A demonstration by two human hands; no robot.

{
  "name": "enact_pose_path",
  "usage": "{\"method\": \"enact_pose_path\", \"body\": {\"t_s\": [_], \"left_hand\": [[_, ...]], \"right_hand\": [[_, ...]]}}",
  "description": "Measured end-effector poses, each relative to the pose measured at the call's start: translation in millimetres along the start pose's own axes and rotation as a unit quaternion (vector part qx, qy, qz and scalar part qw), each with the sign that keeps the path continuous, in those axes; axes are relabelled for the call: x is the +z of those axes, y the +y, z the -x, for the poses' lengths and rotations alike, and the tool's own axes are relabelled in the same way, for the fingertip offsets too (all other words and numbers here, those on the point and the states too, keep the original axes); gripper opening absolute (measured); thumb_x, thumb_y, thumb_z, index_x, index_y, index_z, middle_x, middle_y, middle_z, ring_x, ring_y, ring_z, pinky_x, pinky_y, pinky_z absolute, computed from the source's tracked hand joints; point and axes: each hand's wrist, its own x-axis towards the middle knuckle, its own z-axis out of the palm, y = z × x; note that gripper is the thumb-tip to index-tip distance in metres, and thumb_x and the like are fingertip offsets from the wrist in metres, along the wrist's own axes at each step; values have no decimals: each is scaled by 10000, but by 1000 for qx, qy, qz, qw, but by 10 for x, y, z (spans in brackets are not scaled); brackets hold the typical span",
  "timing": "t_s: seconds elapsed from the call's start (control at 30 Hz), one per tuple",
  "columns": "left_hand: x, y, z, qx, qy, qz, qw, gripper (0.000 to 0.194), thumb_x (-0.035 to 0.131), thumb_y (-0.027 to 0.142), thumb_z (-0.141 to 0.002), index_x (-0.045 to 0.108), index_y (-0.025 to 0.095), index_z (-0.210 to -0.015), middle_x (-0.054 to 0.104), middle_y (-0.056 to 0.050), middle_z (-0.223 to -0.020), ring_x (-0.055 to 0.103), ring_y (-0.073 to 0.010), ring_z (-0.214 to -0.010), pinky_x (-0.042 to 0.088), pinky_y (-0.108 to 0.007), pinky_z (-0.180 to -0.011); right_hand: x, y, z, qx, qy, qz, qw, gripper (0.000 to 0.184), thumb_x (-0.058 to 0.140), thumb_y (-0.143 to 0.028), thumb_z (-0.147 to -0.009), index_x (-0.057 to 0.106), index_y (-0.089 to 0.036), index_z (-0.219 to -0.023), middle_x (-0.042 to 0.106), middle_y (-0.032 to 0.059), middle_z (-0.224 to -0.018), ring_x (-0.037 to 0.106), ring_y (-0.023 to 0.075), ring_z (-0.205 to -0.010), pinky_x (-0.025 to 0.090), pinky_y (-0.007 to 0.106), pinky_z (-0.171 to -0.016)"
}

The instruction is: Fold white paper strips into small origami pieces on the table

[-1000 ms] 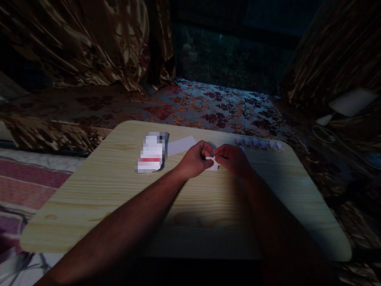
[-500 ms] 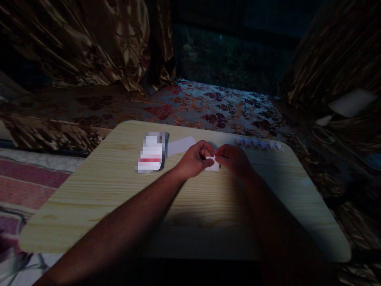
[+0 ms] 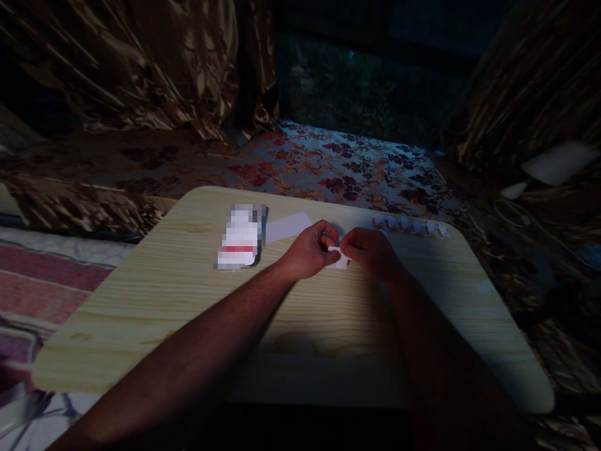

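Both hands meet over the far middle of a light wooden table point(image 3: 188, 313). My left hand point(image 3: 310, 252) and my right hand point(image 3: 369, 252) each pinch a small white folded piece of paper point(image 3: 339, 259) between them, fingers curled closed on it. The paper rests low, close to the tabletop. A white paper strip point(image 3: 287, 227) lies just behind my left hand. A row of several small folded paper pieces point(image 3: 409, 226) sits along the far right edge of the table.
A white card with a red band point(image 3: 238, 241), blurred out, lies left of the hands on the table. Patterned floral fabric point(image 3: 338, 166) covers the surface behind. Shiny brown curtains point(image 3: 141, 69) hang left and right. A white charger and cable point(image 3: 514, 200) lie at right.
The hands stay in the same spot, with only small finger shifts on the folded paper. The view has tilted slightly.
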Motion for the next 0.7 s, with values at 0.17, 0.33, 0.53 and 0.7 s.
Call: {"method": "enact_pose_path", "body": {"t_s": [0.17, 0.33, 0.53, 0.7], "left_hand": [[13, 13, 3, 0, 1, 1, 1000, 375, 730, 144, -660, 489, 190, -944, 604, 48, -674, 523, -86, -540, 370, -225, -522], [21, 26, 3, 2, -3, 3, 1000, 367, 728, 138, -654, 491, 187, -929, 595, 55, -664, 510, -78, -529, 351, -218, -511], [32, 28, 1, 2, -3, 14, 1000, 355, 726, 130, -645, 493, 188, -906, 588, 56, -654, 512, -78, -529, 340, -216, -510], [36, 35, 5, 0, -1, 7, 1000, 353, 723, 130, -645, 500, 185, -913, 589, 56, -658, 517, -79, -537, 347, -216, -521]], "right_hand": [[7, -8, 2, 5, 10, 25, 1000, 92, 650, -242, -765, 698, -165, -752, 659, 4, -650, 557, 117, -578, 397, 235, -541], [15, -8, 3, 7, 21, 36, 999, 89, 653, -247, -755, 690, -169, -737, 672, 7, -663, 567, 119, -586, 408, 234, -548], [28, -16, 2, 9, 22, 12, 1000, 74, 651, -233, -740, 690, -170, -736, 663, 3, -654, 556, 117, -579, 409, 241, -552], [44, -27, 1, 18, 23, -13, 999, 63, 657, -231, -725, 679, -173, -719, 659, 0, -651, 565, 121, -589, 412, 244, -556]]}}
